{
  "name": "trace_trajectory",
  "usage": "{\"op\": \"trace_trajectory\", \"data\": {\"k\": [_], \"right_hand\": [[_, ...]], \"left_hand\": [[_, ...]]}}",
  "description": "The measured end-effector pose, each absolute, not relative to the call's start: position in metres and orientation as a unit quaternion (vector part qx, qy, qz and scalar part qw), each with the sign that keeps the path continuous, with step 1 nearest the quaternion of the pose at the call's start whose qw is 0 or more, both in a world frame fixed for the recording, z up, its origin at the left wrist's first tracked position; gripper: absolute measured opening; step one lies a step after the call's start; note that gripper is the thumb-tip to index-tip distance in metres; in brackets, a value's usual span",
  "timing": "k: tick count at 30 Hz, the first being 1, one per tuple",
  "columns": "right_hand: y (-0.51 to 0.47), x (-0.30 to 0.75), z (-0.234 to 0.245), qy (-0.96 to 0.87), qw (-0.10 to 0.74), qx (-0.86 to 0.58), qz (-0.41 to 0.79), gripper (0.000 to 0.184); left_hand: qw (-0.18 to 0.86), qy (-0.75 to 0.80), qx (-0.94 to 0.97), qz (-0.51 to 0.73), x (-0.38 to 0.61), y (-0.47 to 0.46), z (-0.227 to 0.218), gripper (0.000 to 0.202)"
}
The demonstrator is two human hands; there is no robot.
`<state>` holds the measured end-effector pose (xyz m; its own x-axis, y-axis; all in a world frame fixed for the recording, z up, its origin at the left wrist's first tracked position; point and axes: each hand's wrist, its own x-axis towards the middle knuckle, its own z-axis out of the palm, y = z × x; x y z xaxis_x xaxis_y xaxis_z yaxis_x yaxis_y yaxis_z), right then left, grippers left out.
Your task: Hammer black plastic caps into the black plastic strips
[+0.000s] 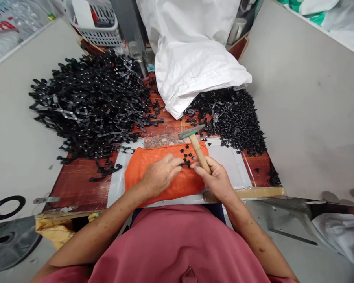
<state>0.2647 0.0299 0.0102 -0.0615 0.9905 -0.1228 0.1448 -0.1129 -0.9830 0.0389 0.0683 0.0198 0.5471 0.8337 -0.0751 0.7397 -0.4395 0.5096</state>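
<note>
An orange cloth (141,169) lies over the front of the work surface, with several small black round pieces (186,151) scattered on its right part. My right hand (215,179) is closed around the wooden handle of a hammer (199,151); its metal head, marked with green, points up and away from me. The thumb and fingertips of that hand reach toward the black pieces. My left hand (162,175) hovers over the cloth, its fingertips brought together at a small dark piece next to the right fingertips. Whether the left fingers grip that piece is hard to see.
A big heap of black linked plastic parts (91,98) covers the table's left side. Small black pieces (238,122) are piled on the right, under a white sack (194,59). Grey panels (306,98) wall both sides. A metal flask (141,63) and a basket (97,29) stand behind.
</note>
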Motion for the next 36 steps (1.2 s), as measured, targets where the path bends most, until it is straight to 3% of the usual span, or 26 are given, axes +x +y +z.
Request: {"op": "trace_trajectory", "data": {"k": [4,9,20,31,36], "right_hand": [[0.016,0.303,-0.005,-0.557,0.380,-0.639,0.370,0.029],[-0.006,0.334,-0.031,-0.567,0.284,-0.701,0.325,0.036],[-0.009,0.333,-0.038,-0.589,0.218,-0.716,0.304,0.041],[-0.009,0.332,-0.033,-0.591,0.214,-0.719,0.298,0.042],[0.001,0.324,-0.012,-0.648,0.182,-0.709,0.210,0.042]], "left_hand": [[0.123,0.567,0.812,0.058,0.038,0.097,0.016,0.038],[0.066,0.555,0.830,0.003,0.046,0.112,0.004,0.040],[0.085,0.542,0.836,-0.015,0.049,0.111,-0.006,0.039],[0.014,0.523,0.852,-0.028,0.049,0.106,-0.014,0.041],[-0.015,0.509,0.861,-0.026,0.049,0.103,-0.014,0.043]]}}
